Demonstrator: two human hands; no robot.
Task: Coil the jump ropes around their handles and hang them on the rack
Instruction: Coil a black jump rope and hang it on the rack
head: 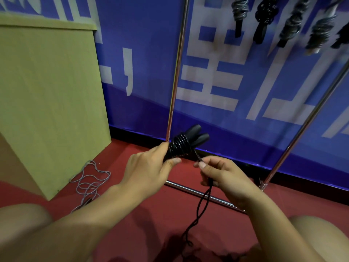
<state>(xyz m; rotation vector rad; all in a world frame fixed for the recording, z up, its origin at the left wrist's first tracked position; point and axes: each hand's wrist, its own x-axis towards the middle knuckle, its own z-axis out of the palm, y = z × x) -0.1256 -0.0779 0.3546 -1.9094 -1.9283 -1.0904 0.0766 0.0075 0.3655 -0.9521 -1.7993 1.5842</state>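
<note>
Bare knees at bottom edge, person crouched on red floor (pixel 151 214). Left hand (pixel 149 167) grips black handles (pixel 196 135) with several turns of black rope (pixel 178 146) wound on. Right hand (pixel 222 174) pinches rope, doubled slack (pixel 202 203) trailing to floor; much left to wind. Five coiled ropes (pixel 294 21) already hang from rack (pixel 174 80) at upper right. Grey rope (pixel 88 184) lies loose beside wooden cabinet (pixel 47 101), untouched. No containers in view.
</note>
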